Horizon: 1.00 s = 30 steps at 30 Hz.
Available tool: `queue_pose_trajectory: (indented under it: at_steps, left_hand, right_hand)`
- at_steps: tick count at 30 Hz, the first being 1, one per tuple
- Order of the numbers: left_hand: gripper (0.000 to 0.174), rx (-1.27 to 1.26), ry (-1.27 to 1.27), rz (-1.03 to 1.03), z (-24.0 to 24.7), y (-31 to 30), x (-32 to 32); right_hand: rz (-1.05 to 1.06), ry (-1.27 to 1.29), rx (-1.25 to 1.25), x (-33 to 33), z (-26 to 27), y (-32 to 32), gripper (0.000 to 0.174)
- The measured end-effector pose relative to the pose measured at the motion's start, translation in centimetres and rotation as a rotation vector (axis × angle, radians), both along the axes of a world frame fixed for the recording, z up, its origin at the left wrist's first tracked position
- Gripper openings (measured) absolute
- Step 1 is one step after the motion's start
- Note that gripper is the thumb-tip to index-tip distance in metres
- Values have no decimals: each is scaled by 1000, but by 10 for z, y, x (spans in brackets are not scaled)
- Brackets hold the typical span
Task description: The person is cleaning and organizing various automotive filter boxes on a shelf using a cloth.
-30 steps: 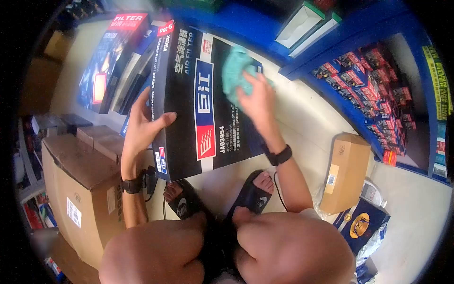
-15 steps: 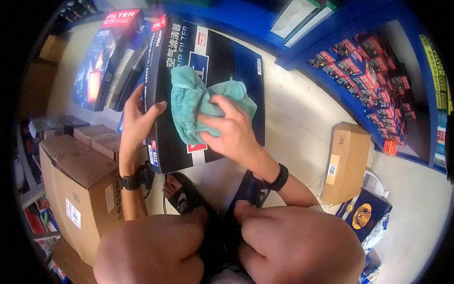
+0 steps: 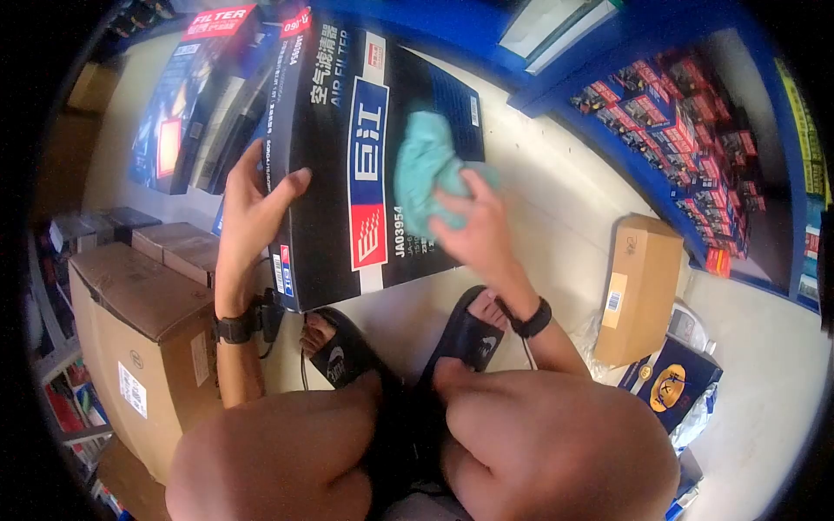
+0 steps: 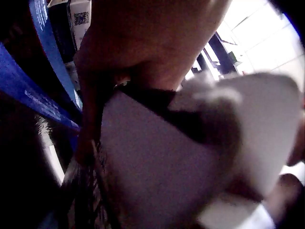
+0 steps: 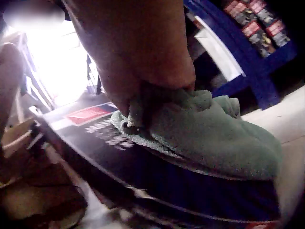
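Note:
A black air filter box (image 3: 321, 174) is held tilted above the floor, its printed broad face up. The left hand (image 3: 254, 217) grips its left edge, thumb on the near side and the other fingers partly hidden behind. On the right part of the face lies a crumpled green cloth (image 3: 426, 169), pinched under the fingers of the right hand (image 3: 473, 227). The right wrist view shows the cloth (image 5: 205, 133) spread against the box (image 5: 90, 129), below the hand (image 5: 143, 57). In the left wrist view the hand (image 4: 143, 43) is dark, with blurred pale surfaces below it.
A large cardboard box (image 3: 148, 347) stands at the left; more filter boxes (image 3: 187, 104) lean behind the left hand. At the right are an upright carton (image 3: 638, 291), a dark blue box (image 3: 673, 386) and a blue shelf (image 3: 556, 87) with stacked red-and-blue boxes (image 3: 686, 156). Sandalled feet are below.
The right hand and cloth swept left across the box face, then back to the right, uncovering the logo. The left hand keeps its grip on the box edge.

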<state>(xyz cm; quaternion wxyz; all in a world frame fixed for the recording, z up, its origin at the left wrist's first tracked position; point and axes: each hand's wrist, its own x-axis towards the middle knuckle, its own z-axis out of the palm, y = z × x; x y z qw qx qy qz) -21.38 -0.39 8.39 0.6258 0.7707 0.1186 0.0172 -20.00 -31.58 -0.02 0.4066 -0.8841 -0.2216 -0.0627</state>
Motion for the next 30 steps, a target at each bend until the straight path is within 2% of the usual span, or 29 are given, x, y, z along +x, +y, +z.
queue_pose_trajectory:
  at_steps: [3,6,10,12,14,15,17,18,20,21,23,24,25,28,30]
  left_hand:
    - [55,-20,36,5,0,0,2]
    - [54,-3,-89,-8,0,-3,-1]
    - [56,139,18,-47,10,3,-1]
    - [56,105,37,-43,13,2,-2]
    - [59,114,66,-31,15,3,-3]
    - [59,115,68,-27,20,3,-3]
    - [80,38,214,-73,30,2,-5]
    - [80,40,218,-65,31,5,-8]
    - [82,-17,256,-205,33,12,-12]
    - [82,-12,261,-194,31,14,-15]
    - [82,-14,33,-279,22,17,-24]
    - [94,60,84,-261,22,21,-33]
    - [94,65,86,-255,23,22,-38]
    - [109,292,34,-288,29,18,-50]
    - [109,263,89,-258,38,10,-49]
  right_hand:
    - [203,-145,52,-38,36,35,45]
    - [311,-218,90,-50,48,53,45]
    - [294,-196,42,-45,29,42,43]
    - [288,-210,29,-38,20,31,43]
    - [203,-241,-36,-29,6,16,43]
    - [146,-177,-47,-25,-5,6,43]
    - [95,-110,-56,-17,-25,-14,42]
    - [48,-102,-65,-12,-30,-22,43]
    - [10,-94,-66,-8,-35,-32,44]
    - [1,-110,-71,-8,-36,-33,45]
    - [-1,-119,-69,-9,-38,-31,46]
    - [-6,-107,-75,-9,-38,-30,47]
    - [-13,-96,-81,-8,-38,-28,47]
    - [-17,-120,-77,-10,-37,-26,48]
    - [12,-113,-106,-14,-32,-28,50]
